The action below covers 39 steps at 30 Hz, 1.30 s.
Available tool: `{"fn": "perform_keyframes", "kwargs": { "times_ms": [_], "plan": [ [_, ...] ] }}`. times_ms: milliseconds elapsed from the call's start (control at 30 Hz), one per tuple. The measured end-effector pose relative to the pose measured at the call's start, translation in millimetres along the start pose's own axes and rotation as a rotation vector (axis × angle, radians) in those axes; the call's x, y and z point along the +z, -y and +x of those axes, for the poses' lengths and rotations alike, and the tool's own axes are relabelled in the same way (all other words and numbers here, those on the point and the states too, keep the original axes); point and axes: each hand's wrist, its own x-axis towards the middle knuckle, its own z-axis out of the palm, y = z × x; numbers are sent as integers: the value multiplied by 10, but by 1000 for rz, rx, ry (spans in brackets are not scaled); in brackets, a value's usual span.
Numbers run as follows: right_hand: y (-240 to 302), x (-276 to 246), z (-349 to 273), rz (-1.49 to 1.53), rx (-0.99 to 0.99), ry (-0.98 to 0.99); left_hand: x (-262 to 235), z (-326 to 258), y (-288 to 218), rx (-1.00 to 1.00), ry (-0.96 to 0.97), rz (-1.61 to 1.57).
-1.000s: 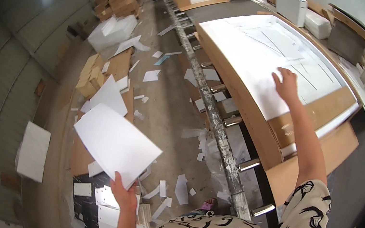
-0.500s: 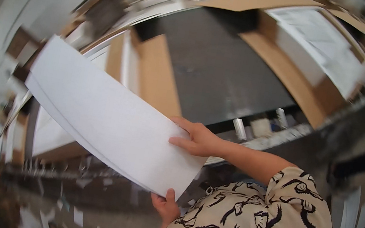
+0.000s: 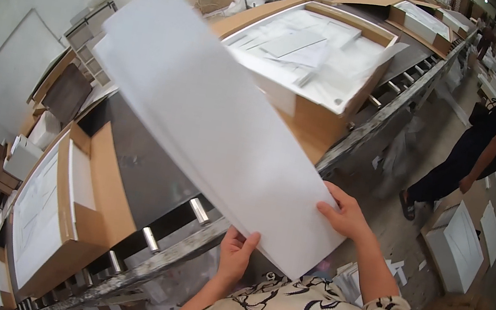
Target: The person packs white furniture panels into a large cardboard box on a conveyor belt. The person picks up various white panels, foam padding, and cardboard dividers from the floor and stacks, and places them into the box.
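- Mid-view, slanting up to 11 o'clock: long white sheet (image 3: 219, 130), held clear of the roller conveyor (image 3: 199, 211).
- 6 o'clock: left hand (image 3: 235, 256) pinching its near edge, thumb uppermost.
- 4 o'clock: right hand (image 3: 347, 215) pinching its right edge.
- 1 o'clock: open cardboard carton (image 3: 310, 121), white panels inside.
- 8 o'clock: second carton (image 3: 67, 256).
- 2 o'clock: dark-clothed person (image 3: 485, 147).

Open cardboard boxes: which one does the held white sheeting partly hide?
The box with a grey panel on top: the sheeting overlaps its left side and no other box.
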Motion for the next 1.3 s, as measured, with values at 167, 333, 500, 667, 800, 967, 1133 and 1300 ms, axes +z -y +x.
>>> {"fn": "perform_keyframes", "kwargs": {
  "times_ms": [167, 333, 500, 667, 800, 967, 1133, 1300],
  "plan": [
    [-509, -1542, -156, 204, -46, -224, 1532, 579, 240, -34, 304, -21],
    [-897, -2824, -357, 154, 47, -339, 2686, 1057, 538, -112, 505, -54],
    [-1331, -3670, -417, 265, 146, -424, 3586, 1482, 776, -200, 637, -56],
    [-1751, -4488, -42, 207, 168, -562, 4100, 2088, 1125, -283, 623, 32],
    [-1944, -5408, 504, 85, 249, -542, 4458, 2670, 1423, -328, 511, 56],
    [-2242, -6533, 1509, -31, 380, -481, 5011, 3370, 1592, -414, 440, 58],
    [-2424, -7667, 2579, 65, 408, -447, 5648, 4103, 1621, -342, 449, 89],
    [-2969, -8790, 3452, 7, 534, -362, 6132, 4562, 1750, -299, 315, 156]
  ]
}}
